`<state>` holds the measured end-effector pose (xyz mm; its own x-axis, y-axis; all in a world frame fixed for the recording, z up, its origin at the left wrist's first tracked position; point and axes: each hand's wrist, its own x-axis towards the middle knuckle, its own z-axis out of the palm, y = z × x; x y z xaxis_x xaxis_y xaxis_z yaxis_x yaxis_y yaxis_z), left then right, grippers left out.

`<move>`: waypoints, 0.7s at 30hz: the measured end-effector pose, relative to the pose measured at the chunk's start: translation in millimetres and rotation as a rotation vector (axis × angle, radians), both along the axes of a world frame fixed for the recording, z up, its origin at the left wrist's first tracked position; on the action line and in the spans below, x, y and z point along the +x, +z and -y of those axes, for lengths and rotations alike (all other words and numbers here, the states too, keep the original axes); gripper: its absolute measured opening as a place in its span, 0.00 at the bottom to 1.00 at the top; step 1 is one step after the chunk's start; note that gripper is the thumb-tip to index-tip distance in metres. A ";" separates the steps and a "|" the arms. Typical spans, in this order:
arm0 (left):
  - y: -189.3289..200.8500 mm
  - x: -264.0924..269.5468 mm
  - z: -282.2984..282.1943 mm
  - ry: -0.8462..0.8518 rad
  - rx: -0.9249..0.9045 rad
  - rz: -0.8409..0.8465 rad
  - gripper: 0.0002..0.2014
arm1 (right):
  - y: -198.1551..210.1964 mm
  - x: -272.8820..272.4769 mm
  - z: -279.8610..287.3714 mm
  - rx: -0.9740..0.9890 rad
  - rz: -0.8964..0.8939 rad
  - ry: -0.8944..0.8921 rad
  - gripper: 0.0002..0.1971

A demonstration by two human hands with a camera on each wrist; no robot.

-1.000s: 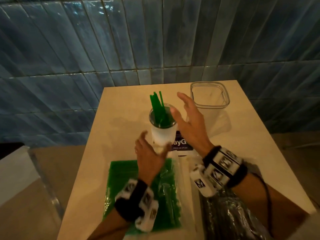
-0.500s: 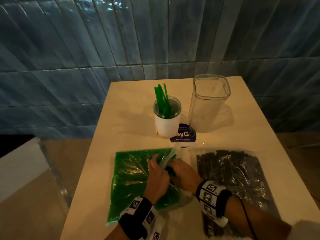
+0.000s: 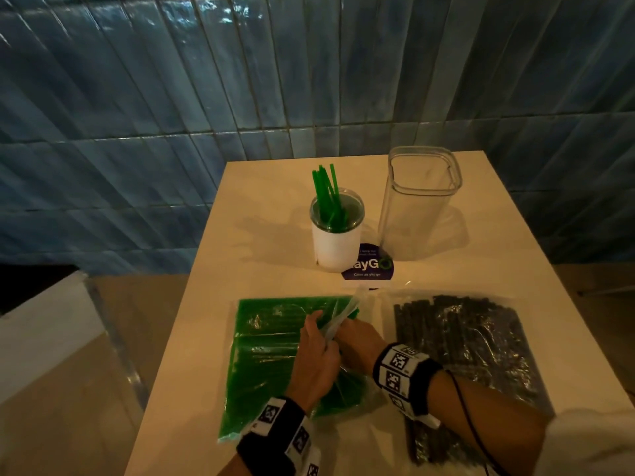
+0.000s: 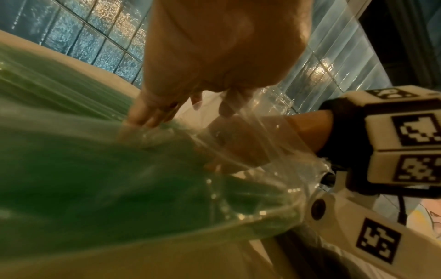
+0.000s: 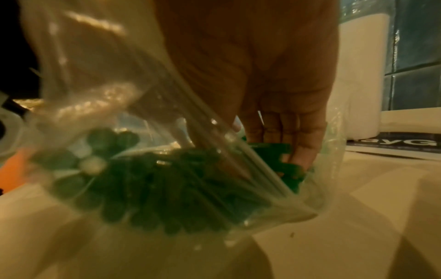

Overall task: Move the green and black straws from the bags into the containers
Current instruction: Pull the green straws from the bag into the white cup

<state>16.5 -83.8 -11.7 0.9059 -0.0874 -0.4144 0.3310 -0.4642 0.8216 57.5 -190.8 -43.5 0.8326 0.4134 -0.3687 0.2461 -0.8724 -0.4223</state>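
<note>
Lower centre of the head view: bag of green straws (image 3: 271, 352) flat on table (image 3: 508, 269), left hand (image 3: 314, 359) pinching up its clear mouth flap, right hand (image 3: 359, 341) reaching inside, fingers (image 5: 303, 139) straight on straw ends. Lower right: bag of black straws (image 3: 467, 352). Upper centre: white cup (image 3: 335, 235) holding green straws, beside clear container (image 3: 417, 204).

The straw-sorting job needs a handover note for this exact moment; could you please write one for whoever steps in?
Left hand: holds up the open edge of the green straw bag.
Right hand: fingers reach into the bag's mouth among the green straws; whether it has gripped any is not visible.
Done: several green straws stand in the round white cup.
Left: most green straws remain in their bag. The black straw bag lies full to the right, with the right forearm over its near edge. The tall clear container behind it holds no straws.
</note>
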 end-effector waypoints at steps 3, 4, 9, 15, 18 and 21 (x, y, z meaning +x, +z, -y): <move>-1.1 -0.7 1.4 -0.020 0.085 0.029 0.28 | -4.7 -0.7 3.6 -0.033 0.001 -0.023 0.13; -1.8 -1.0 1.6 -0.026 0.102 0.028 0.28 | -4.6 -1.2 5.4 -0.040 0.006 -0.024 0.14; -6.8 -1.5 2.0 -0.028 0.071 0.018 0.29 | -5.0 -4.6 9.5 0.015 0.080 0.016 0.26; -6.9 -1.4 2.5 -0.031 0.047 0.039 0.30 | 10.1 0.5 1.0 -0.026 0.055 0.057 0.14; -8.9 -1.4 0.4 -0.032 0.055 0.056 0.27 | 11.7 1.3 2.4 -0.030 0.073 0.087 0.14; -10.0 -1.3 -0.8 -0.042 0.134 0.071 0.28 | 10.9 -1.2 6.3 -0.105 0.023 0.087 0.16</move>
